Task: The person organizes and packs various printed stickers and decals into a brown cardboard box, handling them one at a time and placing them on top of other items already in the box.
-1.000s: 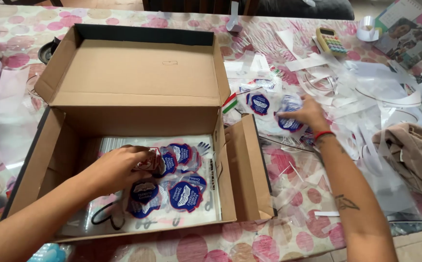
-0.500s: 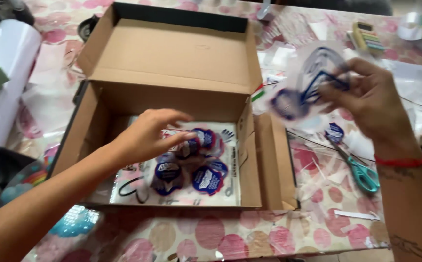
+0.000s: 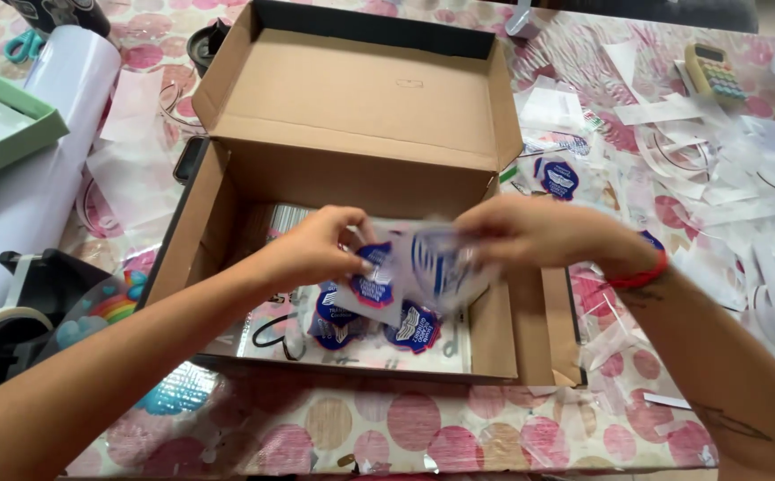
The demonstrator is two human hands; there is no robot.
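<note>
Both hands are meeting over the open cardboard box (image 3: 254,223), w/ a clear plastic packet (image 3: 427,267) held between them. Left hand (image 3: 316,249) is pinching the packet's left edge, grip narrow, thumb and fingertips closing on the film next to a blue round label. Right hand (image 3: 534,233) is gripping the packet's right side from above, fingers curling over it, grip closed on the film. Packet is blurry, so exact contents are hard to tell; blue-and-white print is showing through.

Directly below both grips, inside the box, more packets w/ blue labels (image 3: 378,325) are lying flat on the box floor, approx in a loose pile, just under the held one but apart from it. Box lid is standing open, on the far side of the hands.

Right of the right hand, on the surface, loose blue-label stickers (image 3: 558,176) are lying among white paper scraps (image 3: 717,151). A red band is sitting on the right wrist. Far beyond the right hand, a small calculator (image 3: 713,71) is resting. Left of the left forearm, a tape dispenser (image 3: 13,330) and a big white roll (image 3: 31,178) are lying on the floral-cloth surface (image 3: 423,432).
</note>
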